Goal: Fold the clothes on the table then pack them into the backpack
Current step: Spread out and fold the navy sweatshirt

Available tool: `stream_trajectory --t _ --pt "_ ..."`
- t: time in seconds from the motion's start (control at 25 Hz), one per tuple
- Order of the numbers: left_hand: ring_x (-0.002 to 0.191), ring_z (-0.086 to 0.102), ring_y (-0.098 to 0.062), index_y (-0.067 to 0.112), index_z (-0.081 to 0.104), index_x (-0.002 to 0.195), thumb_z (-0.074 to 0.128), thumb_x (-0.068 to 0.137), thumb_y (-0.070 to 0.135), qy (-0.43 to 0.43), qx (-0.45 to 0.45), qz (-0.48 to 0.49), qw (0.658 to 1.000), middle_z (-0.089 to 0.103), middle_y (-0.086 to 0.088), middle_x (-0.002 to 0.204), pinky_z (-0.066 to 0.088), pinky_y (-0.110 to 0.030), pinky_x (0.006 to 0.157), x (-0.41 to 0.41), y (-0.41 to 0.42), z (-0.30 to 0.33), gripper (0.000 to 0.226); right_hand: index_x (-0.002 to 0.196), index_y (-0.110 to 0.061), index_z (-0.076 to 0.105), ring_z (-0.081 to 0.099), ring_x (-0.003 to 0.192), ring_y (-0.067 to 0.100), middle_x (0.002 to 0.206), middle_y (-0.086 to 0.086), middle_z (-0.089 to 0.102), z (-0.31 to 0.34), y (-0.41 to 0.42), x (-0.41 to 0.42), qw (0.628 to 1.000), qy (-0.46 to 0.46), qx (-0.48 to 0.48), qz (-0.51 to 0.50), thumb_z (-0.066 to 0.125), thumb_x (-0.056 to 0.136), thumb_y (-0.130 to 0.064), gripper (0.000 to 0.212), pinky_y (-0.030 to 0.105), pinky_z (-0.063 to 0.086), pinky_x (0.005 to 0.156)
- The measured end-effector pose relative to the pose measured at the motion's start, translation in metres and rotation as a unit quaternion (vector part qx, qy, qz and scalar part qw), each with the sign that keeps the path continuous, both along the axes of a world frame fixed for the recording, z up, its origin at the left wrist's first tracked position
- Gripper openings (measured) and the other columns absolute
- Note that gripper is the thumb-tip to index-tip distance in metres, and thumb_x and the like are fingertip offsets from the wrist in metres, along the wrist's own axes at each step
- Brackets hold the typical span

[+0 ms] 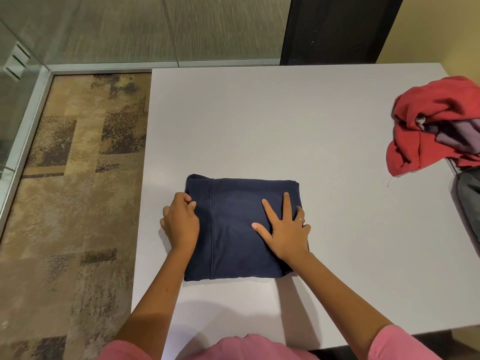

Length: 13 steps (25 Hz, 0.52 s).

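A navy blue garment [233, 229] lies folded into a neat rectangle near the front of the white table [285, 120]. My left hand [180, 222] grips its left edge with curled fingers. My right hand [287, 229] lies flat on the right half of the cloth, fingers spread, a ring on one finger. A crumpled red garment [431, 126] with a grey-purple piece [452, 133] tucked in it sits at the table's right edge. Below that pile, a grey backpack [468, 203] shows only partly at the frame's right border.
The table's left edge drops to a patterned brown carpet [72, 190]. A glass wall with a metal frame [26, 120] runs along the far left. A dark panel [335, 27] stands behind the table's far edge.
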<state>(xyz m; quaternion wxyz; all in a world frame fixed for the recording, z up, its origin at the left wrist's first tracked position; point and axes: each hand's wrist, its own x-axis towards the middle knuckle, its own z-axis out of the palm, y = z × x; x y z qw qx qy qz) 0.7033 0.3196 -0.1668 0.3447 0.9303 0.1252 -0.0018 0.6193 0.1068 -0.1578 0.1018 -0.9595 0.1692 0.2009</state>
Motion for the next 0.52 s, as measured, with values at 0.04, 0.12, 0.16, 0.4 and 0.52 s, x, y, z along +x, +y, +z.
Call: stream_trajectory --t 0.04,0.12,0.16,0.4,0.52 --pt "0.101 0.051 -0.029 0.014 0.057 0.109 0.054 0.096 0.016 -0.005 0.048 -0.006 0.999 0.062 -0.008 0.102 0.036 -0.043 0.085 0.001 -0.001 0.002 0.014 0.147 -0.050 -0.005 0.008 0.142 0.044 0.160 0.003 -0.015 0.002 0.005 0.001 1.000 0.008 0.003 -0.008 -0.007 0.070 -0.083 0.084 0.060 0.028 0.105" --pt "0.109 0.051 -0.030 0.013 0.056 0.118 0.060 0.091 0.016 -0.079 0.139 -0.070 0.985 0.057 -0.010 0.118 0.037 -0.047 0.087 -0.004 -0.009 0.009 0.028 0.150 -0.046 0.003 0.012 0.141 0.044 0.161 0.005 -0.009 0.005 0.014 0.003 0.999 0.022 0.007 -0.030 0.010 0.086 -0.074 0.070 0.060 0.026 0.106" --pt "0.114 0.051 -0.030 0.013 0.056 0.121 0.062 0.088 0.018 -0.123 0.165 -0.132 0.970 0.055 -0.010 0.124 0.040 -0.049 0.089 -0.010 -0.017 0.010 0.033 0.150 -0.042 0.013 0.018 0.139 0.044 0.161 0.009 0.000 0.007 0.019 0.005 0.999 0.002 -0.009 -0.035 0.018 0.093 -0.067 0.063 0.058 0.028 0.104" --pt "0.140 0.035 -0.026 0.021 0.046 0.142 0.031 0.098 0.040 -0.099 0.264 -0.414 0.866 0.037 -0.006 0.152 0.033 -0.053 0.108 -0.034 -0.026 -0.023 0.050 0.136 -0.029 0.052 0.037 0.134 0.037 0.149 0.008 0.041 -0.013 0.040 -0.002 0.989 -0.124 -0.060 0.050 0.034 0.095 -0.046 0.048 0.056 0.036 0.093" --pt "0.141 0.032 -0.030 0.027 0.041 0.145 0.029 0.098 0.046 -0.066 0.284 -0.393 0.872 0.034 -0.003 0.154 0.030 -0.055 0.108 -0.020 -0.001 -0.033 0.052 0.146 -0.035 0.036 0.022 0.142 0.042 0.156 0.005 0.031 -0.027 0.033 -0.008 0.988 -0.123 -0.077 0.045 0.027 0.096 -0.058 0.056 0.068 0.026 0.100"
